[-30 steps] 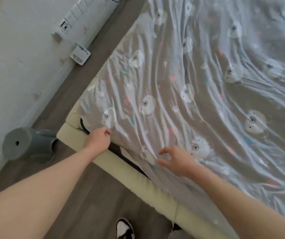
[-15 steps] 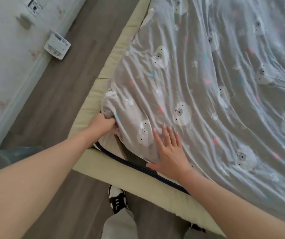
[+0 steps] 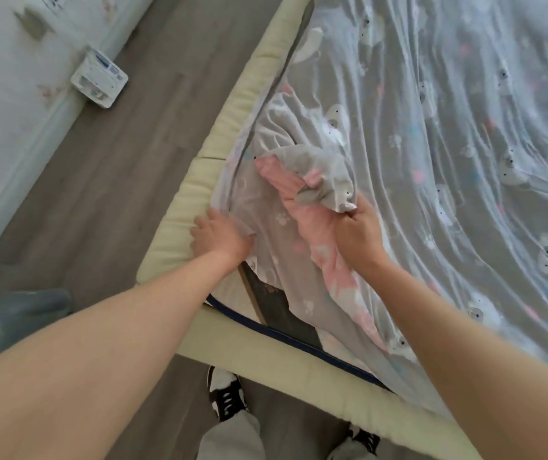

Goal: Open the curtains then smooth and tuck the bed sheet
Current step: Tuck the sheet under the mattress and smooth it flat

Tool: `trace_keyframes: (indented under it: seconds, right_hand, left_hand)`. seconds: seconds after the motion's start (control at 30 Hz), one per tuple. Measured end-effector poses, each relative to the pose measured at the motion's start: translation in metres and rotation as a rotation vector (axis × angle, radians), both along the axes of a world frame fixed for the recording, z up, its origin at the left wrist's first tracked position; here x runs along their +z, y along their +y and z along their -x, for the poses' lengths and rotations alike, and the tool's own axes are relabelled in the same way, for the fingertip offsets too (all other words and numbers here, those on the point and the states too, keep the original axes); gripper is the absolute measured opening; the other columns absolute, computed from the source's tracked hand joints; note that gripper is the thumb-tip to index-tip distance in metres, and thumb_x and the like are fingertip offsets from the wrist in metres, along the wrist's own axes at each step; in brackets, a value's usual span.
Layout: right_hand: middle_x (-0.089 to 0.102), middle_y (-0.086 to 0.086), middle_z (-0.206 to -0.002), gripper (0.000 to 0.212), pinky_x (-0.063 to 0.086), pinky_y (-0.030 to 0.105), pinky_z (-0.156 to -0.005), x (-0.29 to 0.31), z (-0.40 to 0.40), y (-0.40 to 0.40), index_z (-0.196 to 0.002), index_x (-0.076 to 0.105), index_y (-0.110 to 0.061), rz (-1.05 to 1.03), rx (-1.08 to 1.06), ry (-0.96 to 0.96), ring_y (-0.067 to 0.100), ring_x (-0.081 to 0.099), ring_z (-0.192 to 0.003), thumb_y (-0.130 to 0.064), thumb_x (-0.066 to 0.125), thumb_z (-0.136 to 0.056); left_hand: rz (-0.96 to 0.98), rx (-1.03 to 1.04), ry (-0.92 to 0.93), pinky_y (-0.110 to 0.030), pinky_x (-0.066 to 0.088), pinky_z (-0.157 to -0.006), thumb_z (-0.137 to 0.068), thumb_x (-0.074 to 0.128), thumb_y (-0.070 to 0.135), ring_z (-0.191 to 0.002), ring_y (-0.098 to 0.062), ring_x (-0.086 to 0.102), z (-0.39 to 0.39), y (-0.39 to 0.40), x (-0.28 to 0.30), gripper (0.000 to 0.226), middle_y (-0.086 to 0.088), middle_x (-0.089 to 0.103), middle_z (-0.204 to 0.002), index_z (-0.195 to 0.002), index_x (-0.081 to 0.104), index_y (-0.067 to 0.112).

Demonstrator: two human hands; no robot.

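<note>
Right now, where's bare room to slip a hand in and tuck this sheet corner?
The dark gap at the corner, between the cream bed frame and the lifted bed sheet, is open. Crowded above it: left hand and right hand hold bunched sheet.

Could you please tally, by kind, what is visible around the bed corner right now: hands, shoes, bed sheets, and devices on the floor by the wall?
Hands: 2, the left hand and the right hand
Shoes: 2, one and another
Bed sheets: 1, the grey bear-print bed sheet
Floor devices: 1, a white device
Total: 6
</note>
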State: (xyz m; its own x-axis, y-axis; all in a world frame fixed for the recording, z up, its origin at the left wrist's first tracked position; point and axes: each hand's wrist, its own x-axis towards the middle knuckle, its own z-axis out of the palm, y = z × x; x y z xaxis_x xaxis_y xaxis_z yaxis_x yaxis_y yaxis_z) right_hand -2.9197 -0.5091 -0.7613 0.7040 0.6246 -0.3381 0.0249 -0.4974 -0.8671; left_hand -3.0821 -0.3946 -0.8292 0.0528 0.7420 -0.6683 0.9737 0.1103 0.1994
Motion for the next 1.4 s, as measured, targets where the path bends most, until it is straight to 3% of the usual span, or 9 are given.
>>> trace_keyframes:
  seconds: [0.07, 0.17, 0.3, 0.43, 0.53, 0.73, 1.1, 1.2, 1.4]
  right_hand:
    - [0.074, -0.007, -0.096, 0.039, 0.06, 0.03, -0.074, -0.009, 0.01, -0.001, -0.11, 0.068, -0.025, 0.04, 0.081, 0.025, 0.009, 0.071, -0.094, -0.001, 0.043, -0.09]
    - [0.072, -0.007, -0.096, 0.029, 0.057, 0.051, -0.085, -0.021, 0.023, -0.001, -0.104, 0.064, -0.031, 0.147, 0.178, -0.037, 0.018, 0.068, -0.096, -0.015, 0.045, -0.088]
    - [0.072, -0.008, -0.095, 0.035, 0.056, 0.051, -0.083, -0.014, 0.037, 0.01, -0.102, 0.066, -0.032, 0.143, 0.172, -0.06, 0.018, 0.068, -0.094, -0.007, 0.045, -0.089]
    - [0.073, -0.022, -0.092, 0.037, 0.055, 0.022, -0.081, 0.002, 0.059, 0.027, -0.099, 0.072, -0.037, 0.051, 0.233, 0.077, -0.004, 0.067, -0.09, -0.009, 0.05, -0.09]
    - [0.072, -0.018, -0.105, 0.031, 0.053, 0.026, -0.09, 0.002, 0.078, 0.032, -0.113, 0.068, -0.034, 0.121, 0.392, 0.071, 0.0, 0.066, -0.1, -0.025, 0.051, -0.088]
    - [0.071, -0.015, -0.105, 0.031, 0.053, 0.044, -0.094, -0.009, 0.08, 0.029, -0.11, 0.066, -0.036, 0.165, 0.277, 0.005, 0.008, 0.065, -0.102, -0.02, 0.045, -0.093]
    - [0.072, -0.011, -0.103, 0.03, 0.053, 0.048, -0.093, -0.013, 0.095, 0.025, -0.11, 0.064, -0.034, 0.16, 0.282, -0.018, 0.012, 0.065, -0.102, -0.02, 0.045, -0.091]
    - [0.072, -0.012, -0.104, 0.033, 0.053, 0.048, -0.093, -0.016, 0.097, 0.026, -0.113, 0.064, -0.034, 0.162, 0.295, -0.026, 0.011, 0.065, -0.103, -0.021, 0.044, -0.09]
    - [0.072, -0.013, -0.102, 0.037, 0.054, 0.046, -0.093, -0.01, 0.1, 0.032, -0.115, 0.065, -0.035, 0.139, 0.354, -0.004, 0.007, 0.066, -0.102, -0.034, 0.045, -0.083]
  left_hand:
    - [0.024, 0.096, -0.045, -0.041, 0.046, -0.088, -0.078, 0.071, 0.057, -0.114, -0.036, 0.052, 0.012, 0.002, -0.017, 0.085, -0.018, 0.045, -0.133, -0.136, 0.034, 0.007]
    - [0.076, -0.083, -0.231, -0.032, 0.042, -0.069, -0.098, 0.046, 0.03, -0.086, -0.03, 0.057, 0.029, 0.012, -0.025, 0.023, -0.014, 0.065, -0.106, -0.094, 0.059, 0.012]
    - [0.096, -0.383, -0.197, -0.032, 0.039, -0.063, -0.098, 0.041, 0.03, -0.076, -0.029, 0.057, 0.105, 0.021, -0.031, 0.035, -0.009, 0.063, -0.081, -0.065, 0.05, 0.022]
    - [0.188, -0.618, 0.217, -0.032, 0.048, -0.074, -0.092, 0.042, 0.031, -0.089, -0.027, 0.063, 0.201, 0.059, -0.033, 0.025, -0.009, 0.069, -0.102, -0.079, 0.058, 0.017]
    - [-0.005, -0.763, 0.41, -0.034, 0.049, -0.086, -0.092, 0.043, 0.03, -0.104, -0.026, 0.062, 0.208, 0.062, -0.035, 0.027, -0.005, 0.064, -0.115, -0.107, 0.063, 0.021]
    - [-0.411, -1.143, -0.096, -0.039, 0.044, -0.063, -0.055, 0.068, 0.013, -0.075, -0.03, 0.053, 0.148, 0.0, -0.041, 0.053, -0.009, 0.053, -0.09, -0.106, 0.054, 0.018]
    - [-0.077, -0.4, -0.337, -0.036, 0.047, -0.068, -0.081, 0.054, 0.011, -0.085, -0.026, 0.059, 0.161, -0.018, -0.057, 0.024, 0.0, 0.057, -0.091, -0.105, 0.055, 0.015]
    - [-0.068, -0.368, -0.388, -0.031, 0.033, -0.061, -0.088, 0.049, 0.011, -0.071, -0.028, 0.049, 0.157, -0.037, -0.062, 0.031, -0.003, 0.044, -0.071, -0.058, 0.041, 0.015]
    - [-0.115, -0.472, -0.465, -0.031, 0.041, -0.07, -0.096, 0.048, 0.015, -0.078, -0.02, 0.053, 0.165, -0.055, -0.069, 0.026, 0.0, 0.053, -0.094, -0.079, 0.065, 0.005]
